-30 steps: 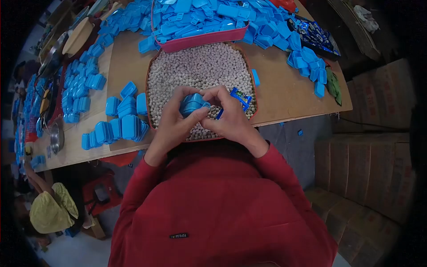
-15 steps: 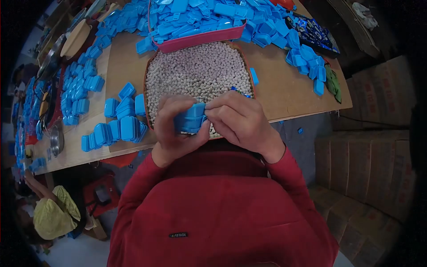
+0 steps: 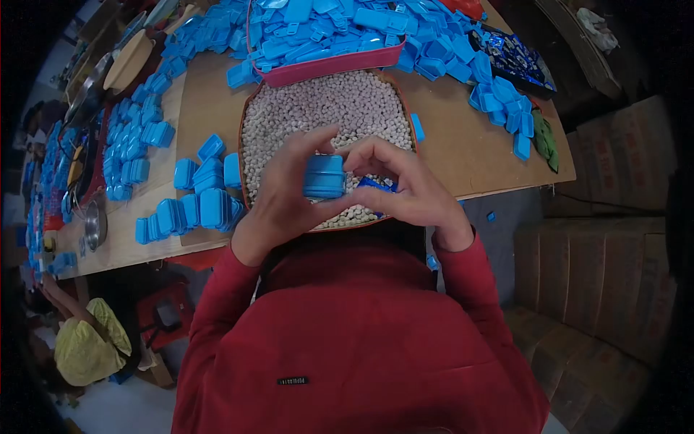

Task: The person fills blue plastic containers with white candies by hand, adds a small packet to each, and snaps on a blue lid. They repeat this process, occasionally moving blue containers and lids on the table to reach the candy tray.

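Observation:
Between my hands is a small blue plastic box (image 3: 324,176), held over a tray of pale round pellets (image 3: 340,101). My left hand (image 3: 283,189) grips its left side, with the thumb below and fingers above. My right hand (image 3: 394,182) touches the right edge with curled fingers and thumb. Just under the right fingers, a dark blue packet (image 3: 377,185) lies on the pellets. Left of the tray stand rows of closed blue boxes (image 3: 211,210).
A pink-rimmed basket (image 3: 332,64) of blue parts sits behind the tray. Blue trays (image 3: 506,105), a black tray of blue packets (image 3: 512,58) and a green cloth (image 3: 546,141) lie right. Another person (image 3: 87,340) is at lower left; cartons (image 3: 593,267) stand right.
My right hand has opened somewhat and turned, its thumb now below the box. The left fingers have shifted, and more of the box and the blue packet shows.

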The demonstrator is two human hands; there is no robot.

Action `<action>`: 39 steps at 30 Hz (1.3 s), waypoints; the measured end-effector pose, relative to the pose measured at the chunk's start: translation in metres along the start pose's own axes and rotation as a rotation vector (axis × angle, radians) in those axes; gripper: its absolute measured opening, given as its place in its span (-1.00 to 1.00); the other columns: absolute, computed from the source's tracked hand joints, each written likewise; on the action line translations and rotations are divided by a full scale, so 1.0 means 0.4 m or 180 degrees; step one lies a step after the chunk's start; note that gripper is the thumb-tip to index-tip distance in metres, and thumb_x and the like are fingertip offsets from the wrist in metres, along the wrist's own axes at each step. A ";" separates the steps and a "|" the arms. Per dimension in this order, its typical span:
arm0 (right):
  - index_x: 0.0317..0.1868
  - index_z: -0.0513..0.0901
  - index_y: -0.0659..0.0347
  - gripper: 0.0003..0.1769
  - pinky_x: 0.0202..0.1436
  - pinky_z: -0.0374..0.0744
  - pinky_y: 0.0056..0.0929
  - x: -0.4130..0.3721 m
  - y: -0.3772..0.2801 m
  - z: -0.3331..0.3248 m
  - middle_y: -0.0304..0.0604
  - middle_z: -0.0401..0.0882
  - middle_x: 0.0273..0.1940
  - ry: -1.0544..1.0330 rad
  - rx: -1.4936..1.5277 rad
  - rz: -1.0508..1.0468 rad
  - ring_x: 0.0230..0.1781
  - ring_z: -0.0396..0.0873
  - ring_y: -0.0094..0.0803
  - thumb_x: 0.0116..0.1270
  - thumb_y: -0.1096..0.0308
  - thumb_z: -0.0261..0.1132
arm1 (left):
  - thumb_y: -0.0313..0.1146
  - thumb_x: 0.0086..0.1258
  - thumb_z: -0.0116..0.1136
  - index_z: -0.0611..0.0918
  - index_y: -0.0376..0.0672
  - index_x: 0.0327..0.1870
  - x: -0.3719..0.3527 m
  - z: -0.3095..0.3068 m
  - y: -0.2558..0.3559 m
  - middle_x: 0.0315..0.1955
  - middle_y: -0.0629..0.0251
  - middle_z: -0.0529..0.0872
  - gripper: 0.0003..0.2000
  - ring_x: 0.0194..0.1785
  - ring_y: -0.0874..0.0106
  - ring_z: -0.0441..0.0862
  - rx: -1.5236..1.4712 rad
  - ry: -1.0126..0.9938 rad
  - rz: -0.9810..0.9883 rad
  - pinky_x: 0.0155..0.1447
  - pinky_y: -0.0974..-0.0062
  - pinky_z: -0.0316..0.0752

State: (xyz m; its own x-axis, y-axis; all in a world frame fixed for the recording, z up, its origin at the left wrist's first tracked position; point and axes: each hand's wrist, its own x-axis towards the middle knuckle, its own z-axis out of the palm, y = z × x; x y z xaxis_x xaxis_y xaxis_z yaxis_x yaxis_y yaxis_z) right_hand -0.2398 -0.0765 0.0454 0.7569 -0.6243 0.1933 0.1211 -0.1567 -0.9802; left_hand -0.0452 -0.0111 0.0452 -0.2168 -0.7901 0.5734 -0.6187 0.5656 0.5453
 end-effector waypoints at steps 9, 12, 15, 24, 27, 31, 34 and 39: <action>-0.01 0.42 0.22 -0.57 -0.12 0.57 -0.47 0.006 0.119 0.039 -0.29 0.49 -0.18 0.0596 0.1074 0.0070 -0.17 0.52 -0.58 0.17 0.53 0.41 | -0.43 0.11 0.43 0.33 -0.24 0.38 -0.036 0.020 -0.019 0.08 0.21 0.56 -0.25 0.09 0.39 0.55 -0.2902 0.0864 -0.1492 0.18 0.42 0.44; -0.03 0.45 0.25 -0.62 -0.09 0.59 -0.44 0.000 0.087 0.049 -0.14 0.54 -0.12 0.0221 0.0240 0.0249 -0.12 0.60 -0.44 0.20 0.49 0.39 | -0.44 0.23 0.32 0.54 -0.26 0.16 -0.079 0.045 -0.026 -0.02 0.24 0.64 -0.56 0.06 0.39 0.58 -0.2654 0.0863 -0.1986 0.15 0.47 0.45; -0.04 0.50 0.27 -0.68 -0.15 0.57 -0.40 0.010 0.015 0.053 -0.13 0.55 -0.15 0.0520 -0.1188 -0.0362 -0.21 0.62 -0.37 0.21 0.51 0.35 | -0.45 0.20 0.34 0.58 -0.25 0.08 -0.085 0.013 -0.040 -0.06 0.19 0.64 -0.60 0.03 0.30 0.60 -0.0699 0.0197 -0.1185 0.10 0.42 0.47; -0.22 0.58 0.26 -0.83 -0.32 0.55 -0.37 0.023 0.021 0.046 -0.11 0.57 -0.33 0.0434 -0.2056 -0.1289 -0.35 0.62 -0.19 0.17 0.62 0.31 | -0.48 0.17 0.32 0.49 -0.25 0.20 -0.071 0.013 -0.028 -0.06 0.04 0.53 -0.48 -0.05 0.16 0.53 -0.0295 0.0008 -0.0628 0.03 0.32 0.44; -0.31 0.53 0.23 -0.85 -0.36 0.53 -0.31 0.026 0.040 0.048 -0.12 0.54 -0.39 0.0544 -0.1769 -0.1339 -0.38 0.59 -0.16 0.14 0.59 0.32 | -0.48 0.02 0.35 0.46 -0.28 0.21 -0.086 0.067 -0.031 -0.15 0.07 0.57 -0.38 -0.17 0.19 0.57 -0.0281 0.0720 -0.0637 -0.08 0.35 0.48; -0.36 0.51 0.20 -0.83 -0.38 0.52 -0.28 0.037 0.056 0.051 -0.14 0.52 -0.42 0.0632 -0.1512 -0.1717 -0.40 0.58 -0.17 0.09 0.59 0.33 | -0.49 -0.14 0.36 0.54 -0.20 0.03 -0.049 0.068 -0.029 -0.26 0.14 0.65 -0.44 -0.31 0.18 0.60 0.0207 0.1199 0.0159 -0.17 0.34 0.50; -0.39 0.49 0.18 -0.83 -0.39 0.51 -0.28 0.039 0.044 0.043 -0.15 0.51 -0.43 0.0543 -0.1657 -0.2025 -0.41 0.57 -0.16 0.06 0.60 0.31 | -0.50 -0.16 0.36 0.55 -0.16 -0.09 -0.037 0.067 -0.024 -0.30 0.16 0.65 -0.52 -0.32 0.18 0.60 0.0344 0.1226 0.0425 -0.20 0.32 0.48; -0.40 0.46 0.21 -0.86 -0.34 0.51 -0.22 0.024 0.062 0.027 -0.10 0.46 -0.43 0.0326 -0.1865 -0.1527 -0.39 0.55 -0.09 0.09 0.60 0.25 | -0.53 -0.16 0.32 0.56 -0.16 -0.19 -0.052 0.084 -0.042 -0.33 0.18 0.63 -0.61 -0.32 0.18 0.59 0.0170 0.0880 0.0179 -0.23 0.31 0.46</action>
State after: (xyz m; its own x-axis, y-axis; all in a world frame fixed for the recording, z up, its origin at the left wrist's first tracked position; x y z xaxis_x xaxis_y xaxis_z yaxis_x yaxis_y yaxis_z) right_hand -0.2226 -0.0781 0.0223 0.6404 -0.4490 0.6231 0.0393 -0.7911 -0.6104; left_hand -0.0556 -0.0119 0.0036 -0.0424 -0.6592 0.7508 -0.6521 0.5876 0.4791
